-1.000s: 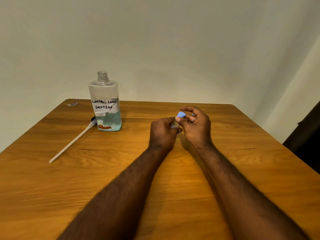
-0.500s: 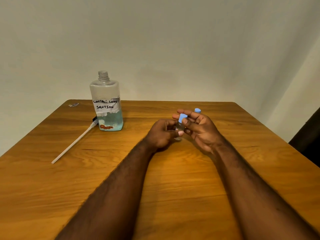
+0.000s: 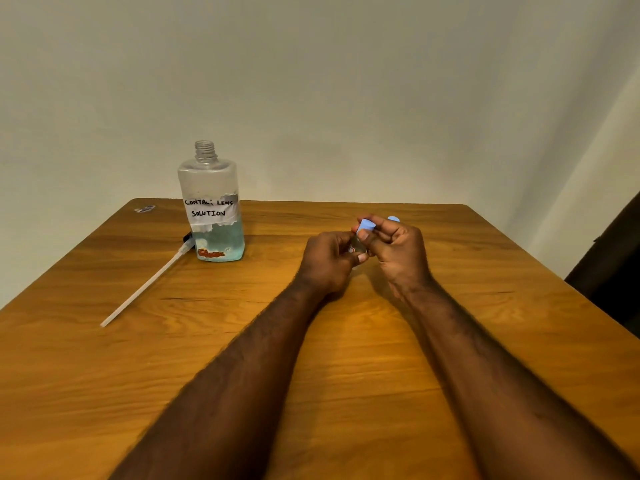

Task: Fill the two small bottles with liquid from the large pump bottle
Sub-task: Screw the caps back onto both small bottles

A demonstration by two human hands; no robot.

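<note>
The large clear bottle (image 3: pixel 212 209), labelled "contact lens solution", stands open-necked at the table's back left with pale blue liquid in its lower part. Its pump with the long white tube (image 3: pixel 145 287) lies on the wood beside it. At mid-table my left hand (image 3: pixel 329 261) grips a small clear bottle (image 3: pixel 357 245), mostly hidden by fingers. My right hand (image 3: pixel 394 251) pinches that bottle's light blue cap (image 3: pixel 365 225) between thumb and fingers. A second light blue cap (image 3: pixel 393 219) peeks out behind my right hand; what it sits on is hidden.
The wooden table (image 3: pixel 346 358) fills the lower view, with a plain wall behind it. A small wrapper or sticker (image 3: pixel 144 209) lies at the back left corner. A dark object (image 3: pixel 616 261) stands off the table's right edge.
Both hands stayed together at mid-table around the small bottle. My right hand's fingers shifted on the blue cap, and the second blue cap came into view behind that hand.
</note>
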